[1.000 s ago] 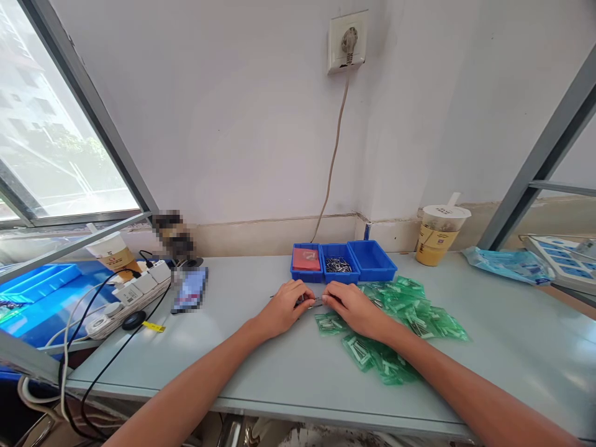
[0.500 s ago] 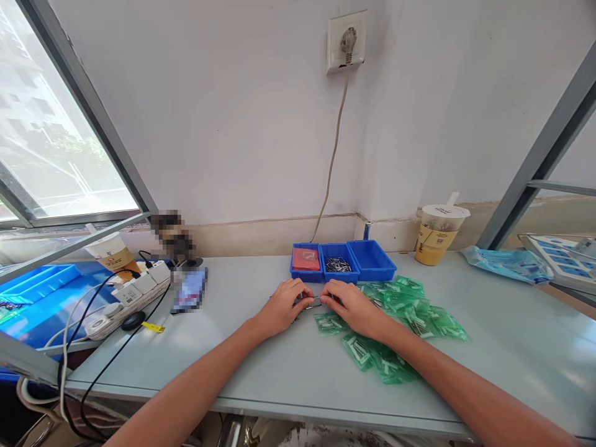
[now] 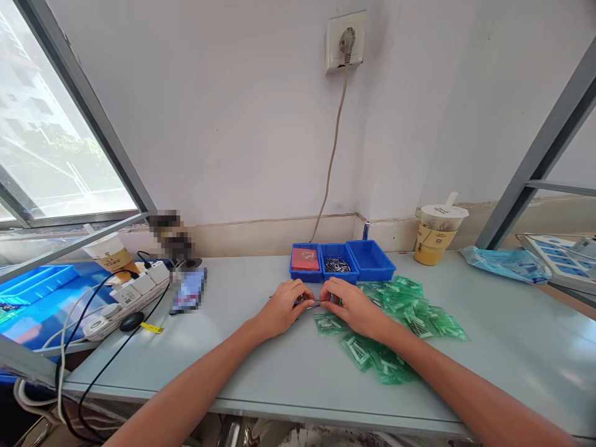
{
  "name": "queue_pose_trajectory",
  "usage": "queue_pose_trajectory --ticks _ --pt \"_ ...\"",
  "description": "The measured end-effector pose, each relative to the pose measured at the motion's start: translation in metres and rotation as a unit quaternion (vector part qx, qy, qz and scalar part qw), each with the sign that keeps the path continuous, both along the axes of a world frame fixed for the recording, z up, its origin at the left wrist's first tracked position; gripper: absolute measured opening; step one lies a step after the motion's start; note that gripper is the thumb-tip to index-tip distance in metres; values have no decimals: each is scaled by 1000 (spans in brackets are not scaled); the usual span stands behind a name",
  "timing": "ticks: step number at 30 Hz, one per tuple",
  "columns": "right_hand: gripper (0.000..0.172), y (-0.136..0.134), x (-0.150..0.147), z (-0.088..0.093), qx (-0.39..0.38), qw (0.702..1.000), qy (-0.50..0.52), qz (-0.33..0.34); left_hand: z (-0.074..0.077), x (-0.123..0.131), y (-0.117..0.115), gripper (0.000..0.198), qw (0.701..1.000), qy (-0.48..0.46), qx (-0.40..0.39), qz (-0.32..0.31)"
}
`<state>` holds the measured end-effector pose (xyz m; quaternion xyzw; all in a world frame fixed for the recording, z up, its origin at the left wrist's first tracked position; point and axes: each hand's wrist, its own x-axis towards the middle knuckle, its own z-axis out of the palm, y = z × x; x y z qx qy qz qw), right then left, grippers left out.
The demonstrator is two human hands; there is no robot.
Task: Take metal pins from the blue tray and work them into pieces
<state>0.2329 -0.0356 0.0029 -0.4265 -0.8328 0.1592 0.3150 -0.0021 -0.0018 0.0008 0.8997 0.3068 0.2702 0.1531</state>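
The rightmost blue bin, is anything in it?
No, the rightmost blue bin shows only its bare blue floor.

Whatever thin piece the left hand and right hand pinch between them is too small and too covered by fingertips to identify, the contents of the green packets just right of the right hand are indistinct, and two objects far left of the left hand are blurred out.

open: bare table near edge | blocked: blue bins behind, green packets right
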Motion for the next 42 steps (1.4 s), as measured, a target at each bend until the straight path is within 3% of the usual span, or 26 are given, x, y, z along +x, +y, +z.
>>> queue_pose_trajectory --ticks 27,34,42 --pt "23 -1 -3 3 4 999 -22 -36 2 2 0 23 999 -17 23 28" --pt "21 7 3 -3 20 999 15 -43 -1 -1 4 20 998 -31 34 53" --pt "22 6 2 2 25 996 53 -64 2 0 3 22 996 -25 39 79"
